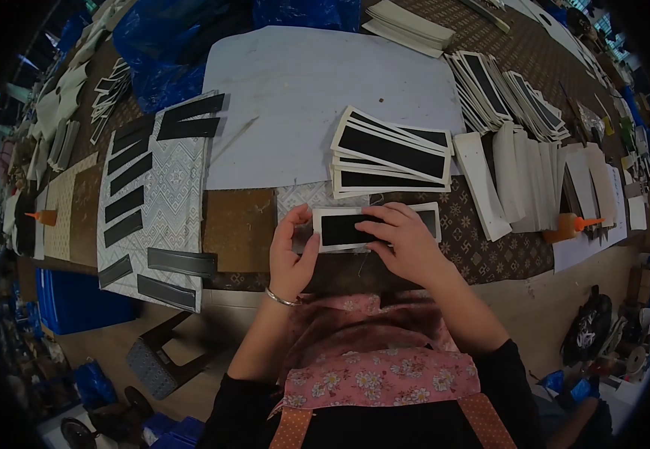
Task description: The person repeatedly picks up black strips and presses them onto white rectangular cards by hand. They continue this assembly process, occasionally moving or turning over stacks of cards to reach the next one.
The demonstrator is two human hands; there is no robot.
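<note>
A cream-bordered piece with a black centre (pixel 340 230) lies flat at the table's front edge. My left hand (pixel 293 251) is at its left end, fingers curved and thumb apart from them. Across its right part rests my right hand (pixel 404 239), fingertips on the black centre, thumb below; this hand hides part of the piece. Just beyond, a fanned pile of similar bordered pieces (pixel 392 153) lies on the white sheet. Black strips (pixel 181 262) are spread over a patterned grey board to the left.
Stacks of cream strips (pixel 520 176) and bordered pieces (pixel 482 82) stand at the right, near an orange-tipped bottle (pixel 565 227). Another orange bottle (pixel 44 217) is at the far left. Blue plastic bags (pixel 168 52) lie at the back; a stool (pixel 162 355) stands below the table.
</note>
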